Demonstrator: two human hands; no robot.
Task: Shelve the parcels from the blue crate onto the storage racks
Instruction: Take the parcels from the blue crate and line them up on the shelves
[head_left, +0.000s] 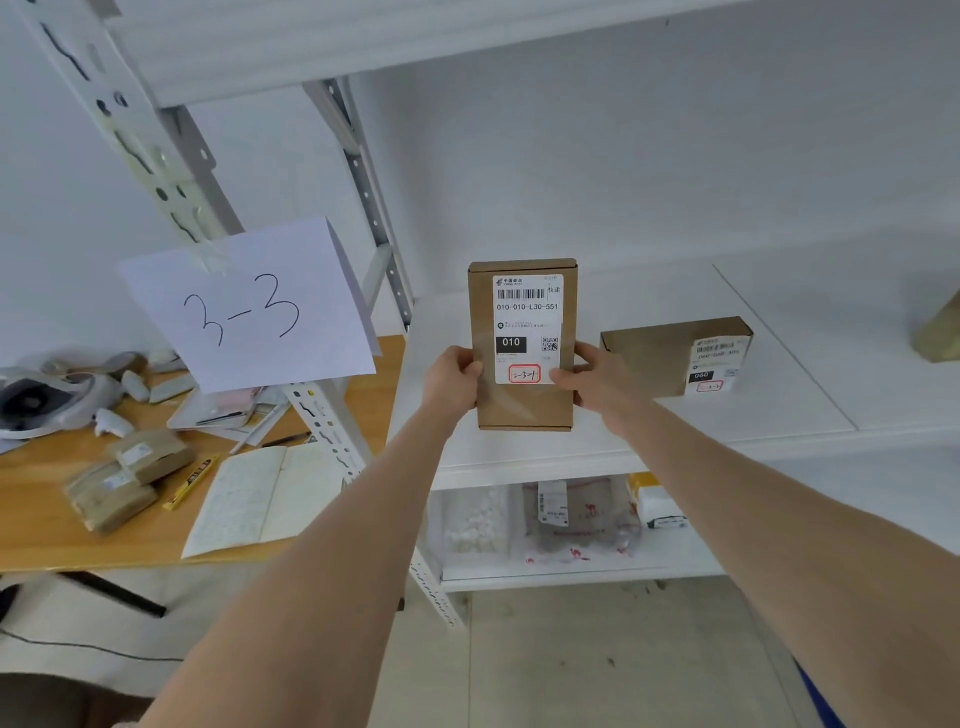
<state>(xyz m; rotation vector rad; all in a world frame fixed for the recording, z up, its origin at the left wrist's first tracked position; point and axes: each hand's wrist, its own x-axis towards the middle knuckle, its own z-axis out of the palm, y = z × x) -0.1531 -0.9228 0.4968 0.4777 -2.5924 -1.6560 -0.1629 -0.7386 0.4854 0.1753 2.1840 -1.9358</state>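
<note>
Head view has the parcel (522, 405), a flat brown box with a printed label facing up toward the camera, held over the left part of the white shelf (789, 384). The left hand (451, 378) grips its left edge and the right hand (597, 387) grips its right edge, thumbs on the label side. Its near end seems to sit close to the shelf's front lip, though I cannot tell whether the box is lying on the board or is lifted off it. Let go this far forward and it could tip over the lip and drop; that looks like the main risk. A sideways push to the right would likely bump the second parcel (670, 358), which lies flat just beside the right hand's knuckles and could be shoved out of line. To the left, a paper sign (249, 306) marked 3-3 hangs taped to the rack post (171, 156), near the left forearm but clear of the box. Bagged packets (569, 514) fill the lower shelf. Farther left, a wooden desk (47, 525) holds an open notebook (260, 493) and more small brown parcels (124, 478).
</note>
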